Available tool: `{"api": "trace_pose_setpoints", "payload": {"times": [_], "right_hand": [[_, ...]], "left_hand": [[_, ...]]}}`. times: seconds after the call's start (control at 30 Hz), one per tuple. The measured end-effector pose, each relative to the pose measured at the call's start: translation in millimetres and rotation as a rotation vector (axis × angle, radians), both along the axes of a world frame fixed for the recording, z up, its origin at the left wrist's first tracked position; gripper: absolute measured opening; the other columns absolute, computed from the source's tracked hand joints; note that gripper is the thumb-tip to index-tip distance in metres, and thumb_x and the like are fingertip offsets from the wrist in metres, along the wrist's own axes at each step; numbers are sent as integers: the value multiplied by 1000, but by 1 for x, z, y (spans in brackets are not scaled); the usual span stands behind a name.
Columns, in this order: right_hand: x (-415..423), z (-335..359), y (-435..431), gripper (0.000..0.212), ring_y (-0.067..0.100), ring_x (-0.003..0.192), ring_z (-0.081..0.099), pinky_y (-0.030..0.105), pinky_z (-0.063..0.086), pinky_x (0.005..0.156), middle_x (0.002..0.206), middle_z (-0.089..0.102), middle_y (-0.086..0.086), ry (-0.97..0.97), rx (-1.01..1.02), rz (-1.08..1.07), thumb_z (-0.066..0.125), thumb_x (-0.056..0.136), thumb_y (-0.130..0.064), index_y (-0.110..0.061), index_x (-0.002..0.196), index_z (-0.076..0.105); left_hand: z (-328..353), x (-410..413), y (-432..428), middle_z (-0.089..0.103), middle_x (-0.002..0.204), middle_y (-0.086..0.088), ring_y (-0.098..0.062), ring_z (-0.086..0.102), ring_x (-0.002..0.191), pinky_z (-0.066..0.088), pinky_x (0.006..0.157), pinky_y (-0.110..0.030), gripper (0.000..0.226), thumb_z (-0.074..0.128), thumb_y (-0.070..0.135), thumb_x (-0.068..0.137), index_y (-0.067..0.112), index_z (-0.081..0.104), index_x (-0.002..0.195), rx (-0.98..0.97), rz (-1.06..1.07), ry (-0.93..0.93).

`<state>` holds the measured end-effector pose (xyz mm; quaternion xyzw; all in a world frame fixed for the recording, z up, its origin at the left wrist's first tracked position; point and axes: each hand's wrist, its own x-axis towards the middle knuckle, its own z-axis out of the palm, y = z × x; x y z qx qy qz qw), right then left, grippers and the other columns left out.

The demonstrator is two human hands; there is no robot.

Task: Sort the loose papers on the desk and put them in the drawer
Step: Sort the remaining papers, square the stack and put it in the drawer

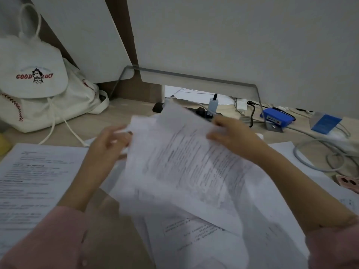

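Observation:
Both of my hands hold a bundle of printed white sheets (184, 162) lifted and tilted above the desk. My left hand (108, 142) grips the bundle's left edge, and my right hand (231, 133) pinches its top right edge. More loose papers (204, 235) lie spread on the desk under the bundle, overlapping one another. A separate printed stack (35, 175) rests flat at the left. No drawer shows in the head view.
A white drawstring bag (38, 90) with "GOOD LUCK" on it stands at the back left. Under a monitor stand (194, 78) lie cables, plugs and a blue box (277, 117). Grey cables (320, 152) coil at the right, beside a pink item (347, 181).

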<state>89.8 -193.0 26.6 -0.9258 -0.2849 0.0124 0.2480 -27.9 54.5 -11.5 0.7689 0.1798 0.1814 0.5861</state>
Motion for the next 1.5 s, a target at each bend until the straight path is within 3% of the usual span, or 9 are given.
{"api": "trace_pose_setpoints", "payload": {"times": [0.2, 0.37, 0.5, 0.6, 0.83, 1.03, 1.23, 1.37, 1.5], "right_hand": [[-4, -12, -24, 22, 7, 80, 63, 31, 53, 70, 91, 60, -16, 256, 634, -319, 53, 91, -21, -24, 112, 47], [-20, -33, -20, 32, 26, 98, 66, 46, 54, 86, 115, 67, 6, 499, 895, -410, 48, 93, -12, -17, 124, 54], [-36, -46, -7, 26, 18, 90, 66, 30, 53, 68, 107, 68, 3, 532, 816, -440, 41, 94, -14, -22, 112, 57], [-41, -51, -1, 20, 18, 101, 63, 39, 50, 90, 112, 65, -2, 613, 708, -360, 39, 97, -29, -30, 104, 57], [-42, -63, -59, 31, 16, 87, 59, 30, 48, 81, 105, 62, 5, 528, 477, -584, 47, 94, -17, -14, 124, 54], [-65, -88, -72, 42, 25, 108, 55, 40, 44, 100, 119, 55, 7, 641, 266, -581, 54, 90, -13, -8, 132, 48], [-74, -99, -53, 28, 16, 67, 55, 19, 41, 53, 93, 61, 10, 754, 237, -487, 61, 87, -19, -17, 113, 50], [-63, -100, -56, 12, 16, 66, 49, 20, 36, 54, 83, 60, 7, 529, 112, -401, 51, 89, -12, -18, 94, 60], [-32, -80, -84, 24, 21, 84, 55, 27, 40, 71, 97, 61, 5, 256, -147, -480, 40, 95, -12, -19, 105, 61]], "left_hand": [[-28, -5, -25, 35, 145, 4, -14, 41, 126, 31, 99, -28, 66, 53, 42, 87, 23, 25, 144, -312, 140, 78], [-44, 1, -39, 58, 130, 1, -20, 59, 113, 43, 101, -45, 93, 65, 74, 56, 29, 43, 134, -551, -103, 195], [-43, -1, -47, 69, 111, -2, -22, 67, 98, 54, 86, -39, 44, 64, 34, 82, 22, 54, 123, -522, -128, 172], [-45, -11, -50, 66, 112, -6, -22, 65, 98, 54, 83, -34, 39, 59, 10, 86, 13, 55, 124, -453, -92, 123], [-59, -37, -5, 62, 120, -6, -28, 58, 109, 42, 100, -48, 37, 55, 11, 89, 13, 54, 126, -224, 39, 130], [-80, -44, -12, 53, 82, 5, -13, 51, 76, 39, 76, -31, 20, 46, -1, 92, 12, 48, 107, -102, 30, 237], [-86, -46, -14, 52, 104, -6, -20, 51, 86, 37, 80, -35, 24, 46, 4, 93, 11, 48, 115, -111, 78, 267], [-86, -49, -13, 52, 105, -6, -23, 49, 95, 36, 80, -36, 30, 46, 4, 93, 4, 48, 123, -140, 71, 251], [-81, -53, -8, 59, 101, 1, -23, 54, 96, 41, 80, -36, 28, 47, 7, 93, 14, 52, 120, -174, 79, 171]]}}
